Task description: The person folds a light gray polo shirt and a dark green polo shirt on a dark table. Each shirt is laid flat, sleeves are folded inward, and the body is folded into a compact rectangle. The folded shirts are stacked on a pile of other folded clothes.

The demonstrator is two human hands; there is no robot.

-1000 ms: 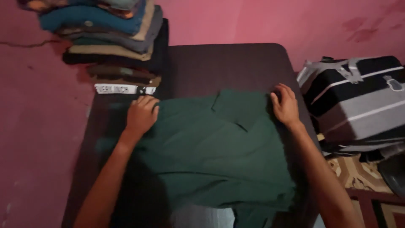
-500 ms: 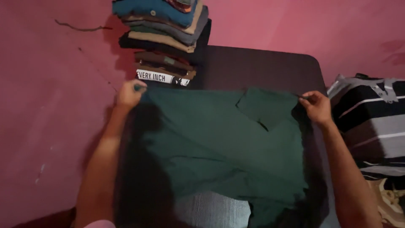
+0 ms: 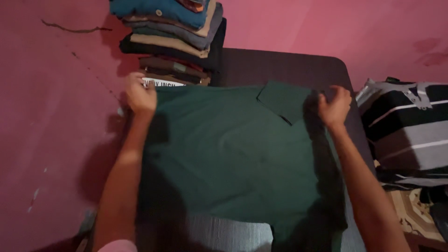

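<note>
now the dark green shirt [image 3: 224, 149] lies spread over the dark table [image 3: 289, 65], its long axis running from the person's body toward the pink wall [image 3: 326, 28], collar end at the far side, where a small folded flap of the same cloth sits right of centre. the left hand [image 3: 140, 95] pinches the far left corner of the shirt, fingers closed on the cloth. the right hand [image 3: 333, 107] clenches the far right corner, though the dim light makes it hard to tell how much fabric it gathers. both forearms run along the 2 side edges of the garment.

beyond the left hand, touching the wall, stands a pile of folded clothes [image 3: 172, 42] in blue, grey, tan and brown; at its foot a white rectangular strip with dark lettering [image 3: 163, 84] peeks out just behind the shirt's edge. to the right of the table lies a black and grey striped bag [image 3: 410, 126].
</note>
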